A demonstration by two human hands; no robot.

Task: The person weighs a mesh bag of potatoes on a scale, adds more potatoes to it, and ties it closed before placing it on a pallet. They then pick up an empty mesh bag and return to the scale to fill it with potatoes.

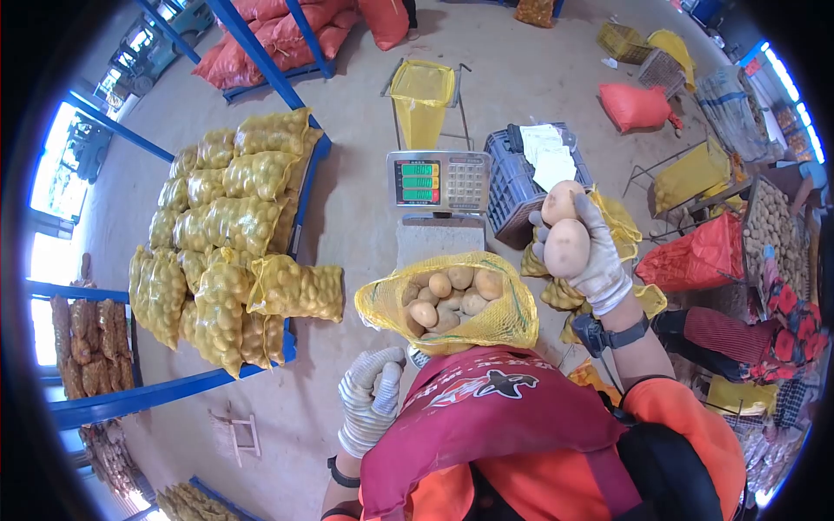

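Observation:
Two potatoes are held in my gloved right hand, to the right of the open sack and above its level in the view. The yellow mesh sack stands open in front of my apron, with several potatoes inside. My left hand, in a striped white glove, is below and left of the sack, its fingers curled; whether anything small is in them is hidden. Beyond the sack, a scale display shows green digits.
Filled mesh sacks are stacked on a blue pallet at left. A dark crate with papers stands right of the scale. A yellow bag on a frame is behind. Another person is at far right.

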